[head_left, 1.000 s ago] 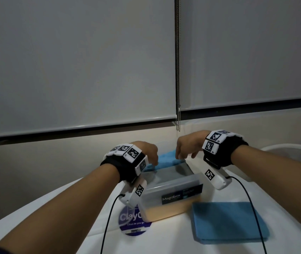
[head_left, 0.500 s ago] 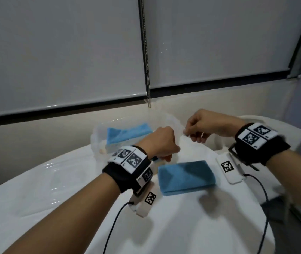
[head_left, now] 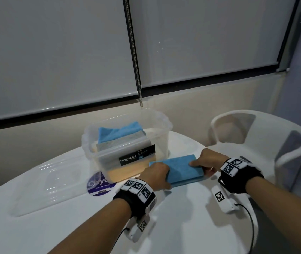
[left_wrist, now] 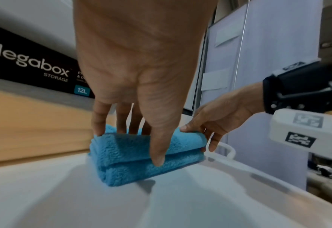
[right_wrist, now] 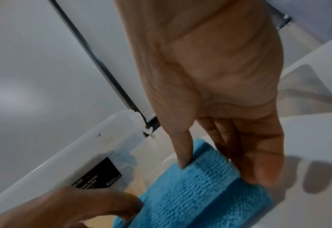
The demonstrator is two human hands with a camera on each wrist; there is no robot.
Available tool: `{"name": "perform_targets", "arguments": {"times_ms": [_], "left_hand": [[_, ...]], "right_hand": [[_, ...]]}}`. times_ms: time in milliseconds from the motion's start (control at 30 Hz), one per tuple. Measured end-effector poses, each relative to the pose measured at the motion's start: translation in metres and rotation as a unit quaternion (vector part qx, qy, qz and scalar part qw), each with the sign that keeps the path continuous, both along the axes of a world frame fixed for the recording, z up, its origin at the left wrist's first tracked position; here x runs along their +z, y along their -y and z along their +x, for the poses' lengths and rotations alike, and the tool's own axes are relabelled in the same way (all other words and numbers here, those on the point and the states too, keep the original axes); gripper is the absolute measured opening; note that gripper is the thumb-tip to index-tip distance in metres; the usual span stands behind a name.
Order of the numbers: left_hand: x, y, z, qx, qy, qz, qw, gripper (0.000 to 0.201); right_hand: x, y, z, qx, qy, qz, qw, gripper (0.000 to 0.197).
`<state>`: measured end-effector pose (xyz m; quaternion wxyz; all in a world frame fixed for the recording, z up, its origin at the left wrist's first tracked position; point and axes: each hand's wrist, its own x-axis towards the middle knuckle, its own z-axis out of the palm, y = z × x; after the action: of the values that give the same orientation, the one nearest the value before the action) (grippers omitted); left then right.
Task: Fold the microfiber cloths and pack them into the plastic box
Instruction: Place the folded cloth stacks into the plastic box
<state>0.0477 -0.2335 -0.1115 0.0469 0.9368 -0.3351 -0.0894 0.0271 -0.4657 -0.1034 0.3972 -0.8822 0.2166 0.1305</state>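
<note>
While the left hand's fingers (left_wrist: 122, 120) lie over the top of the folded blue microfiber cloth (head_left: 180, 168) and its thumb presses the near edge, the left hand (head_left: 155, 176) pinches that end, thumb set against fingers. The right hand (head_left: 205, 162) mirrors it at the other end: thumb on top, fingers (right_wrist: 258, 154) curled under the fold, so the bundle is clamped at both ends. Holding it this way probably keeps the stacked layers from springing open when it is lifted. The cloth sits on the white round table (head_left: 72, 226), just beside the front right of the clear plastic storage box with a black label (head_left: 127, 154). The box stands open, and inside it another blue cloth (head_left: 120, 131) already lies on a paler stack, so the grasp looks like preparation for carrying this one over the rim. A clear lid (head_left: 49, 187) lies to the left, near a purple round sticker (head_left: 100, 183), and a white plastic chair (head_left: 267, 136) stands to the right.
</note>
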Motion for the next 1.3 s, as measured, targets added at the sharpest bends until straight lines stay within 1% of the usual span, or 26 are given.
{"name": "perform_targets", "arguments": {"times_ms": [67, 167, 233, 333, 400, 433, 467, 533, 567, 600, 667, 767, 833, 867, 900, 933, 967, 1000, 1033, 1067, 1133, 1167, 1233, 1267, 1300], "left_hand": [[-0.006, 0.001, 0.001, 0.003, 0.023, -0.001, 1.0, 0.027], [-0.008, 0.001, 0.004, 0.008, 0.049, -0.006, 0.999, 0.021], [-0.008, 0.001, 0.006, 0.013, 0.053, -0.012, 0.998, 0.018], [-0.007, -0.001, 0.013, 0.025, 0.043, -0.042, 0.998, 0.016], [-0.003, 0.0, 0.017, 0.026, 0.055, -0.072, 0.996, 0.015], [0.0, 0.0, 0.019, 0.022, 0.066, -0.092, 0.993, 0.016], [0.003, 0.0, 0.021, 0.016, 0.077, -0.117, 0.99, 0.017], [0.008, 0.0, 0.021, -0.001, 0.09, -0.16, 0.983, 0.02], [0.01, -0.001, 0.02, -0.009, 0.089, -0.178, 0.98, 0.022], [0.011, -0.002, 0.021, -0.014, 0.079, -0.198, 0.977, 0.023], [0.012, -0.005, 0.019, -0.021, 0.056, -0.243, 0.968, 0.025], [0.017, -0.011, 0.015, -0.005, 0.024, -0.28, 0.96, 0.038], [0.025, -0.015, 0.011, 0.024, -0.027, -0.293, 0.955, 0.052], [0.028, -0.018, 0.009, 0.044, -0.063, -0.315, 0.946, 0.055], [0.031, -0.02, 0.007, 0.07, -0.11, -0.355, 0.926, 0.056], [0.035, -0.023, 0.004, 0.104, -0.163, -0.408, 0.892, 0.054], [0.039, -0.025, 0.001, 0.138, -0.216, -0.462, 0.849, 0.048], [0.042, -0.026, -0.002, 0.168, -0.271, -0.508, 0.8, 0.04], [0.046, -0.027, -0.005, 0.191, -0.323, -0.542, 0.752, 0.03], [0.05, -0.029, -0.008, 0.204, -0.377, -0.563, 0.707, 0.029], [0.058, -0.03, -0.012, 0.194, -0.481, -0.587, 0.621, 0.052], [0.063, -0.031, -0.011, 0.183, -0.521, -0.601, 0.578, 0.064], [0.077, -0.037, -0.01, 0.164, -0.571, -0.634, 0.495, 0.083], [0.088, -0.042, -0.01, 0.155, -0.582, -0.651, 0.462, 0.088], [0.098, -0.047, -0.008, 0.146, -0.579, -0.67, 0.441, 0.087]], "right_hand": [[-0.003, -0.006, -0.002, -0.005, 0.002, 0.004, 1.0, 0.047], [-0.005, -0.01, -0.004, -0.027, 0.009, 0.01, 1.0, 0.038], [-0.004, -0.011, -0.002, -0.03, 0.007, 0.001, 1.0, 0.039], [0.001, -0.012, 0.003, -0.026, 0.013, -0.02, 0.999, 0.039], [0.005, -0.01, 0.005, -0.033, 0.007, -0.015, 0.999, 0.039], [0.007, -0.01, 0.006, -0.041, -0.007, 0.014, 0.999, 0.041], [0.009, -0.01, 0.005, -0.053, -0.027, 0.066, 0.996, 0.042], [0.012, -0.012, 0.003, -0.084, -0.054, 0.203, 0.974, 0.042], [0.013, -0.013, 0.002, -0.098, -0.048, 0.263, 0.959, 0.042], [0.015, -0.014, 0.002, -0.109, -0.028, 0.307, 0.945, 0.043], [0.02, -0.016, 0.004, -0.125, 0.035, 0.346, 0.929, 0.043], [0.046, -0.019, 0.004, -0.12, 0.111, 0.342, 0.926, 0.025], [0.071, -0.023, 0.004, -0.091, 0.152, 0.329, 0.928, 0.027], [0.086, -0.026, 0.004, -0.073, 0.172, 0.319, 0.929, 0.03], [0.101, -0.029, 0.004, -0.057, 0.193, 0.303, 0.931, 0.031], [0.116, -0.034, 0.003, -0.041, 0.212, 0.288, 0.933, 0.032], [0.132, -0.039, 0.003, -0.025, 0.228, 0.275, 0.934, 0.033], [0.146, -0.043, 0.002, -0.01, 0.24, 0.268, 0.933, 0.033], [0.16, -0.048, 0.001, 0.007, 0.249, 0.263, 0.932, 0.033], [0.173, -0.053, 0.001, 0.024, 0.256, 0.26, 0.931, 0.033], [0.195, -0.061, 0.001, 0.052, 0.267, 0.255, 0.928, 0.033], [0.204, -0.064, 0.003, 0.063, 0.271, 0.258, 0.925, 0.033], [0.219, -0.07, 0.006, 0.083, 0.279, 0.268, 0.918, 0.035], [0.226, -0.072, 0.008, 0.09, 0.283, 0.276, 0.914, 0.034], [0.231, -0.075, 0.011, 0.093, 0.286, 0.284, 0.91, 0.034]]}}
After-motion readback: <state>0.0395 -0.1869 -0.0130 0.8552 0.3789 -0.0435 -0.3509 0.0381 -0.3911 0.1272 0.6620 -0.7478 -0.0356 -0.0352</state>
